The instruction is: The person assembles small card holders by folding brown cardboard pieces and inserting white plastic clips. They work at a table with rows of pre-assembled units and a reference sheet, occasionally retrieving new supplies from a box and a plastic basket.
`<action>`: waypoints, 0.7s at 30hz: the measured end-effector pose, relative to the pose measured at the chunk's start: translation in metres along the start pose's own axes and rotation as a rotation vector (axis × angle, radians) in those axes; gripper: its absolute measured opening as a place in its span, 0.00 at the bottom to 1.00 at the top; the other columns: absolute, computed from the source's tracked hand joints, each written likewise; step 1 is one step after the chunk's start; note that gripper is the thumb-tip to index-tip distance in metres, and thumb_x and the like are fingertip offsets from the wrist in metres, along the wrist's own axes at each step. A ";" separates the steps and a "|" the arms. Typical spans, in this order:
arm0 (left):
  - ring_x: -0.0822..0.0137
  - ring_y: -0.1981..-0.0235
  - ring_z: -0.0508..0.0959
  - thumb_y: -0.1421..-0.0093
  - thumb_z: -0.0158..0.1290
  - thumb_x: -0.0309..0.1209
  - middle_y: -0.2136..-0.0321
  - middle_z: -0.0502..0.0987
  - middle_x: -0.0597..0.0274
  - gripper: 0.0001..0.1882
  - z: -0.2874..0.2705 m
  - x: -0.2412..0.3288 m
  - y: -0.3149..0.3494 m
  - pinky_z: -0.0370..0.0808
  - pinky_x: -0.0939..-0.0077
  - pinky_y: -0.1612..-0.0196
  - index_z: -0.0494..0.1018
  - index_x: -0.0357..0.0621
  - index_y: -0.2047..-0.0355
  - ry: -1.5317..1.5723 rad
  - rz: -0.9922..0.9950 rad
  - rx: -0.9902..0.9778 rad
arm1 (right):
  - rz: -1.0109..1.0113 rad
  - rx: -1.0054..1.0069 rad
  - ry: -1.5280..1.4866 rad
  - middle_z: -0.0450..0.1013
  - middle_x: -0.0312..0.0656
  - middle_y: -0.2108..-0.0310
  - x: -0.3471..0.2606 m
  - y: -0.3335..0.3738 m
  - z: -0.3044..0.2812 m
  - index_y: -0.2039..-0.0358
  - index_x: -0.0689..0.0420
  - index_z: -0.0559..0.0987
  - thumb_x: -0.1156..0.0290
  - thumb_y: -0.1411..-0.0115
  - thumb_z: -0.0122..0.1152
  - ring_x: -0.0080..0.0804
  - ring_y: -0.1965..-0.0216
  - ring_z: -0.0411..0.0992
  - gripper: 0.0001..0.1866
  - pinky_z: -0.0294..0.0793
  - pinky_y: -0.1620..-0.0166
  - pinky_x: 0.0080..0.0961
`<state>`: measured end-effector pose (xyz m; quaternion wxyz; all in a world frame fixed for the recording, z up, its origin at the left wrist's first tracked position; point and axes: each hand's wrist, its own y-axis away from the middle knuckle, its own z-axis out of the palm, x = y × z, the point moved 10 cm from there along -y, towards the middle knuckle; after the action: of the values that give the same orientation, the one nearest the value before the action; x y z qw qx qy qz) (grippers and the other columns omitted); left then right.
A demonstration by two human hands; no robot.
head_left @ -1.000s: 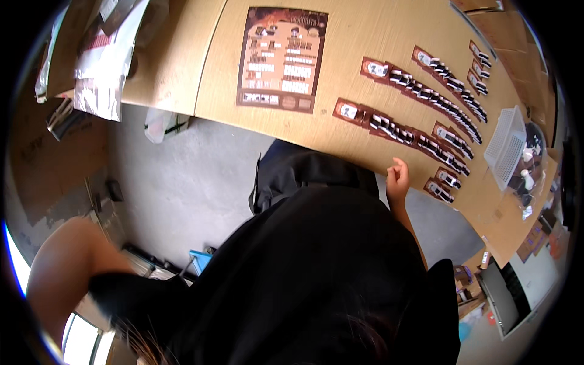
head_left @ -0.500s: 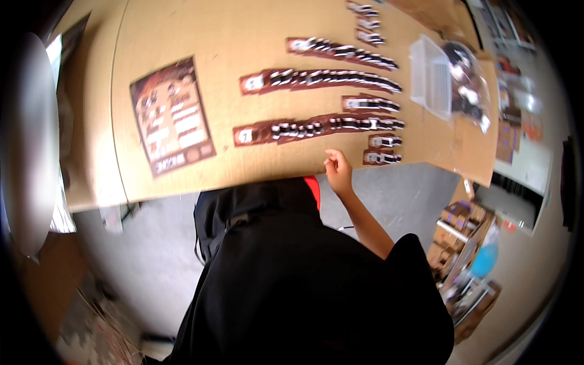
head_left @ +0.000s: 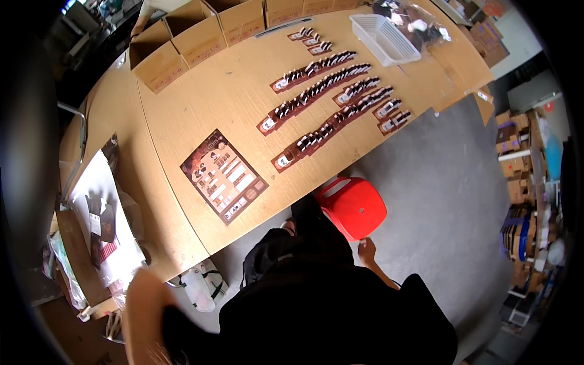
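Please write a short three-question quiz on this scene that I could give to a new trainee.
1. Multiple choice: what colour is the seat nearest the person's right hand? A) blue B) red C) white
2. True or false: the dark-edged printed sheet lies to the right of the rows of small brown pieces.
3. Open question: what container stands beside the clear plastic bag?

Key: 1. B. 2. False; it lies to their left. 3. A whitish plastic basket.
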<state>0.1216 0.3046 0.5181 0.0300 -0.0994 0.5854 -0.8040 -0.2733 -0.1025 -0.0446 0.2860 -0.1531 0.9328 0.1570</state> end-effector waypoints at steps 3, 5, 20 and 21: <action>0.60 0.55 0.69 0.45 0.49 0.35 0.57 0.68 0.53 0.20 0.032 -0.005 0.083 0.62 0.71 0.47 0.64 0.38 0.55 0.157 -0.283 -0.185 | 0.135 0.043 -0.040 0.70 0.44 0.82 0.079 0.064 0.012 0.72 0.54 0.74 0.76 0.55 0.51 0.39 0.78 0.71 0.08 0.70 0.73 0.33; 0.55 0.50 0.64 0.46 0.51 0.35 0.52 0.64 0.48 0.23 0.094 -0.043 0.224 0.59 0.63 0.45 0.62 0.38 0.53 0.159 -0.782 -0.686 | 0.377 0.093 -0.123 0.71 0.43 0.82 0.116 0.105 0.012 0.71 0.56 0.74 0.77 0.52 0.49 0.34 0.82 0.71 0.07 0.70 0.78 0.29; 0.53 0.36 0.41 0.46 0.48 0.44 0.36 0.43 0.63 0.37 -0.035 -0.069 0.536 0.36 0.37 0.42 0.47 0.54 0.38 -0.754 -0.618 -2.002 | 0.569 0.105 -0.314 0.73 0.41 0.82 0.127 0.173 -0.036 0.71 0.57 0.74 0.74 0.49 0.47 0.30 0.80 0.72 0.08 0.72 0.76 0.27; 0.53 0.36 0.40 0.46 0.47 0.44 0.36 0.43 0.64 0.37 -0.046 -0.073 0.532 0.37 0.36 0.42 0.46 0.54 0.38 -0.776 -0.638 -1.984 | 0.545 0.090 -0.289 0.73 0.41 0.81 0.127 0.164 -0.037 0.71 0.57 0.74 0.74 0.50 0.47 0.31 0.80 0.73 0.08 0.72 0.75 0.27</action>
<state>0.1478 0.1932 -0.0081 -0.0899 -0.4701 0.8675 0.1353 -0.4534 0.0068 -0.0556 0.3694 0.1395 0.8953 0.2063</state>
